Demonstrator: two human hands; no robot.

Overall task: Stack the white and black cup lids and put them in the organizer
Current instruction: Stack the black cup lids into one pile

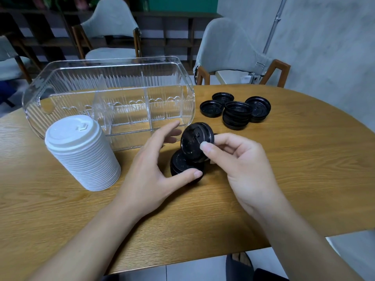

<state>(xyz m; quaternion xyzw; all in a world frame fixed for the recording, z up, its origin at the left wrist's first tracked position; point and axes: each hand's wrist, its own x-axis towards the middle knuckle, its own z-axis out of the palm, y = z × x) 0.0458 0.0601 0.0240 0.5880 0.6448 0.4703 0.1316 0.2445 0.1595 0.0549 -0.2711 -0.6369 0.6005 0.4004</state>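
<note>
So the right hand (239,159) is pinching a single black lid (196,141) by its rim, thumb on the near edge, and the lid is tipped up on a slant with its top face toward the camera. Directly under it, touching or nearly so, sits a short black stack (182,165) on the table (284,169), roughly mid-table. The left hand (154,165) is curled around that stack, thumb pressed on its near side, fingers spread behind it, so it looks like it's steadying it. The key thing: the lid has to level out and drop straight down, since the stack lies just below and a bit left of the pinch. The lids are glossy black, round, with a raised rim.

Off to the left is a tall white stack (81,153), looks finished. Behind everything, toward the far edge, the clear organizer (109,98) has nothing in it yet. More loose black lids (236,114) sit far right.
</note>
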